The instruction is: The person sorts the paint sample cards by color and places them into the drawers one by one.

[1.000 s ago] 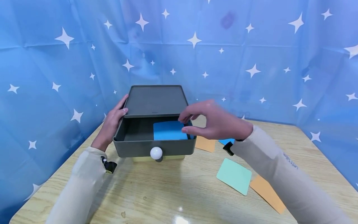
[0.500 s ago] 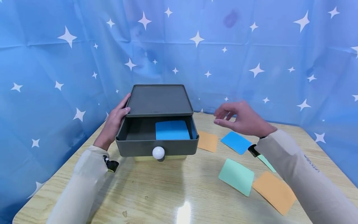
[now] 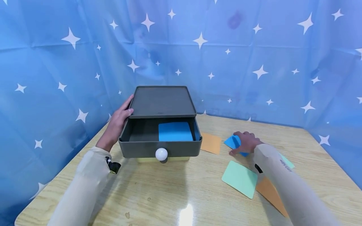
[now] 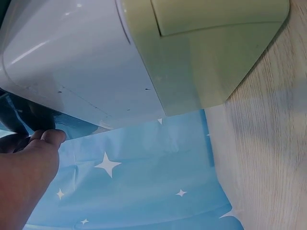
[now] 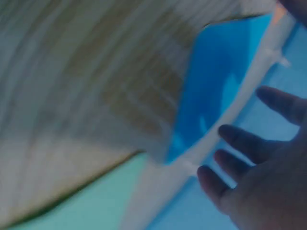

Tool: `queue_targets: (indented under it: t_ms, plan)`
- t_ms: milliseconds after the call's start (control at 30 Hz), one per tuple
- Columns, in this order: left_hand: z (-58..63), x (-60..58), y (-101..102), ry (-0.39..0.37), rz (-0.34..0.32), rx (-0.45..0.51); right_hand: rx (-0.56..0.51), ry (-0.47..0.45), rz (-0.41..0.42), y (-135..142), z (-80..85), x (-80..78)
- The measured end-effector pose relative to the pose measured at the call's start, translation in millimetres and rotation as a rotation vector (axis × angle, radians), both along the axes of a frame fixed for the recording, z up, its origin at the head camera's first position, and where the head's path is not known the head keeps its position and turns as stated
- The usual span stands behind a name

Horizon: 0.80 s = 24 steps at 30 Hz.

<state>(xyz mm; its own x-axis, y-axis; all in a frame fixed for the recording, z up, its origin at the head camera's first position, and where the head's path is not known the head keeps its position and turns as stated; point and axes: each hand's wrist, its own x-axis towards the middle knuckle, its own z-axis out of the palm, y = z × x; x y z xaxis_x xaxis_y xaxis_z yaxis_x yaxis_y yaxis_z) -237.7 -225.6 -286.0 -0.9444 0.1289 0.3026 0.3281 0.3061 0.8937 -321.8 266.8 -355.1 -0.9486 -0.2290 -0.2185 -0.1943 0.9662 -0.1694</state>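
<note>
My left hand (image 3: 116,124) grips the left side of a dark grey drawer box (image 3: 164,102), thumb over its top edge. The box's drawer (image 3: 138,150) stands pulled out, with a round white knob (image 3: 161,154) on its front. A blue card (image 3: 175,131) leans inside, toward the drawer's right. Over to the right, my right hand (image 3: 247,142) is low over another blue card (image 3: 230,142) on the table, thumb and fingers spread across it. The right wrist view, blurred, shows fingers (image 5: 244,141) apart, with that card beyond them.
An orange card (image 3: 210,143) lies right of the drawer. Nearer are a mint green card (image 3: 240,179) and another orange card (image 3: 271,194), partly under my right sleeve. A second mint card (image 3: 287,160) shows behind that sleeve. A blue starry curtain (image 3: 181,47) surrounds the table.
My right hand has moved from the drawer's right edge out to the right, then down to the blue card on the table. My left hand stays on the box.
</note>
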Motion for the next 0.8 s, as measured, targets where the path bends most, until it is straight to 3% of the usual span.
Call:
queue_targets:
  t_ms: [133,300,800]
  plan:
    - [-1.0,0.4,-0.1,-0.002,0.006,-0.009,-0.025,-0.03,-0.038,10.0,-4.5,0.1]
    - [-1.9,0.4,0.3,-0.007,0.009,-0.01,-0.074,-0.019,-0.015,11.0,-3.2,2.7]
    - [-0.6,0.2,1.3,0.006,0.011,-0.022,-0.074,-0.032,0.007,10.6,0.4,7.1]
